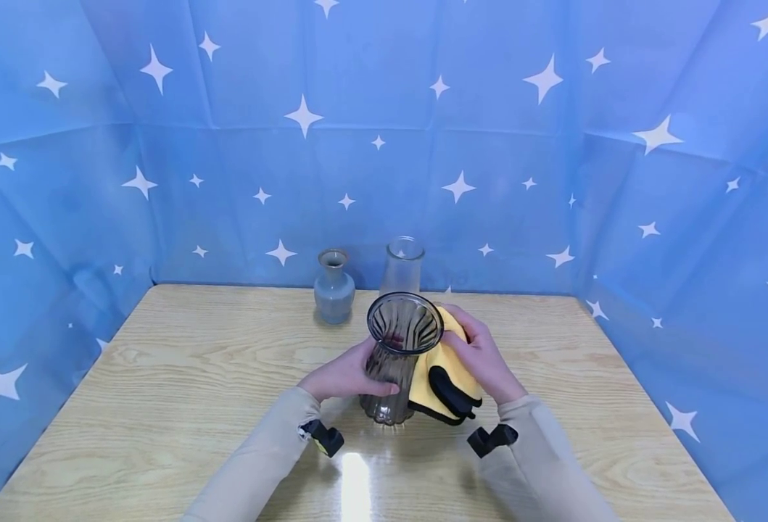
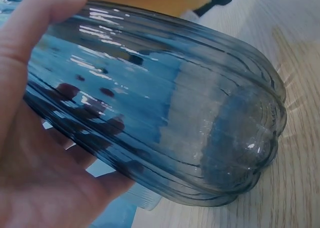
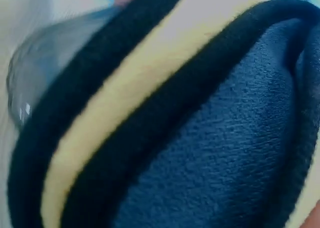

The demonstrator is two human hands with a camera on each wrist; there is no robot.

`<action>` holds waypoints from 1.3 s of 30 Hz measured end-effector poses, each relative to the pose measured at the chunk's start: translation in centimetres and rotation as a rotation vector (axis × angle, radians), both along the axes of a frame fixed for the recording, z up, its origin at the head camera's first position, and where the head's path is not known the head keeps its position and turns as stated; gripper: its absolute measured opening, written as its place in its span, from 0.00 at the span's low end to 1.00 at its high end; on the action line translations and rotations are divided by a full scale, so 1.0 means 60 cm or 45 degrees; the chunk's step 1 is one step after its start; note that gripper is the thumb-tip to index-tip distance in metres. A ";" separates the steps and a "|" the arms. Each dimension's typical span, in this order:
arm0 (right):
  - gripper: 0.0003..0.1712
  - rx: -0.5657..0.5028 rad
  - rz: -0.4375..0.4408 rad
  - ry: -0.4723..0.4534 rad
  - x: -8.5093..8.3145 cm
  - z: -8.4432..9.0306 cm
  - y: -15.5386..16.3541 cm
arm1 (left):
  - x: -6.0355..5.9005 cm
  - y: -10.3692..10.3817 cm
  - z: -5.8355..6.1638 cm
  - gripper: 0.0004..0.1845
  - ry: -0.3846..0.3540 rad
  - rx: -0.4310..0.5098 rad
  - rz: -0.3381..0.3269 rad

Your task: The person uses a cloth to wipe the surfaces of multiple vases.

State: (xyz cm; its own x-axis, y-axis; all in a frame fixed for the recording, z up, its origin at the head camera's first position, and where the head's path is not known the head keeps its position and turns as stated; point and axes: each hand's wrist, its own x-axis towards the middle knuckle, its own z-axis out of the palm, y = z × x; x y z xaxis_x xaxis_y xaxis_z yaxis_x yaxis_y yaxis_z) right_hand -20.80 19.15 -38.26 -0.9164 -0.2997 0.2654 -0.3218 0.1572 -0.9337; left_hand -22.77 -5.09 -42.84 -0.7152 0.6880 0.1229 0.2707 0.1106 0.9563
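Observation:
My left hand (image 1: 351,373) grips a smoky grey ribbed glass vase (image 1: 386,388) round its side, thumb on the near face and fingers behind. Its dark round rim tilts toward me, and in the left wrist view the scalloped base (image 2: 245,143) sits close over the wood. With my right hand (image 1: 484,359) I hold a folded yellow cloth (image 1: 426,395) with black edging at the vase's right side, just below the rim. Dark cloth folds (image 3: 215,153) fill most of the right wrist view and hide part of the vase and most of that hand.
A small blue-grey vase (image 1: 334,296) with a narrow neck stands at the back of the wooden table (image 1: 214,362). Beside it, a clear glass vase (image 1: 402,272) is partly hidden behind the smoky one. Blue star-patterned curtains (image 1: 370,87) hang round the table's back and sides.

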 end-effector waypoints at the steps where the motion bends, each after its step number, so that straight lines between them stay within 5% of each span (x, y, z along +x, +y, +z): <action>1: 0.21 0.052 0.005 0.030 -0.001 -0.001 0.000 | 0.000 0.000 0.001 0.45 -0.005 0.006 -0.007; 10: 0.18 0.360 0.051 0.135 -0.002 -0.025 0.004 | 0.001 -0.002 0.003 0.48 0.017 -0.007 0.006; 19: 0.25 0.599 0.065 0.141 0.007 -0.090 0.003 | 0.000 -0.023 0.006 0.62 0.124 -0.066 0.070; 25: 0.24 0.902 -0.024 0.148 0.020 -0.117 -0.005 | 0.002 -0.027 0.011 0.48 0.197 -0.120 0.119; 31: 0.19 1.110 -0.072 0.102 0.024 -0.111 -0.015 | 0.004 -0.026 0.011 0.39 0.239 -0.179 0.131; 34: 0.15 1.146 -0.062 0.081 0.021 -0.110 -0.017 | 0.005 -0.026 0.013 0.42 0.259 -0.168 0.129; 39: 0.18 1.003 -0.059 -0.003 0.016 -0.114 -0.009 | 0.007 -0.029 0.017 0.45 0.211 -0.127 0.168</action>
